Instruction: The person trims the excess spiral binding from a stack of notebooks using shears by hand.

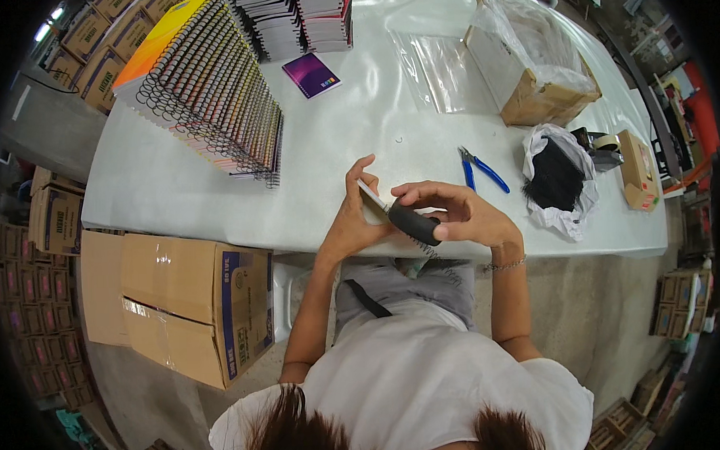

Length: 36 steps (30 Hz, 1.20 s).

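Over the near table edge, my left hand (pixel 348 221) grips a thin, white-edged booklet (pixel 372 194), seen nearly edge-on. My right hand (pixel 475 217) is curled around a black, smooth, rounded object (pixel 414 222) that meets the booklet; its kind is unclear. Below it dangles a dark spiral binding coil (pixel 434 258), partly lost against my clothes. Blue-handled cutting pliers (pixel 485 173) lie just beyond my right hand. To their right, a crumpled white bag (pixel 575 214) holds many black coils (pixel 554 174).
Tall stacks of spiral notebooks (pixel 213 95) stand far left, near a small purple notebook (pixel 312 74). Clear plastic sleeves (pixel 442 71) lie beside an open carton (pixel 550 91). A tape dispenser (pixel 603 149) sits at right. A closed cardboard box (pixel 172 299) stands left of me.
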Each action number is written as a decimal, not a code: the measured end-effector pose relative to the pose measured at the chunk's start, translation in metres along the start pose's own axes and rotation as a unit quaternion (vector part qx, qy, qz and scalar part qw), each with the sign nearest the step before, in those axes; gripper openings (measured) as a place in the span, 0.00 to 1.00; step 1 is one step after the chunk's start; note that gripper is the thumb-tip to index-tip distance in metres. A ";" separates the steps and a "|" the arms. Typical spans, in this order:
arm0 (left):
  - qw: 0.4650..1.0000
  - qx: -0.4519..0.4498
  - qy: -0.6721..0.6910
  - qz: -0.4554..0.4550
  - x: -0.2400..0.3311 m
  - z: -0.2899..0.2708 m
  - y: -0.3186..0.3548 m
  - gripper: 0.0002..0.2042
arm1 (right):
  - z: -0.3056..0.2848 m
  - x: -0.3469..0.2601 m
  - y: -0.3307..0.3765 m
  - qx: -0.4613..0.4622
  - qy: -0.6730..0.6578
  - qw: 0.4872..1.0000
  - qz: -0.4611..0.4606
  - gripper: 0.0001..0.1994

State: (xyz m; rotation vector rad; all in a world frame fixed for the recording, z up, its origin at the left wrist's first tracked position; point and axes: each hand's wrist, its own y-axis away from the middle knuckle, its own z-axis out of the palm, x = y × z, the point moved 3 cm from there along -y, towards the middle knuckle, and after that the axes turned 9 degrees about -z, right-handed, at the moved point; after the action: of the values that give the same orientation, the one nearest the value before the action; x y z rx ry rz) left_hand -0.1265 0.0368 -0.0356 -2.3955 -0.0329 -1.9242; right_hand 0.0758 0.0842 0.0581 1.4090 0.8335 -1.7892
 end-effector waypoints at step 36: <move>1.000 -0.017 -0.004 -0.009 0.006 0.002 -0.001 0.64 | -0.012 0.014 -0.016 0.099 0.102 0.989 0.044 0.27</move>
State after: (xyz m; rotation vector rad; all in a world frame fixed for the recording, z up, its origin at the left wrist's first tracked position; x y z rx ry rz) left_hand -0.1238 0.0378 -0.0301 -2.4331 -0.0230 -1.9368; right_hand 0.0664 0.1011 0.0433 1.7535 0.7001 -1.7179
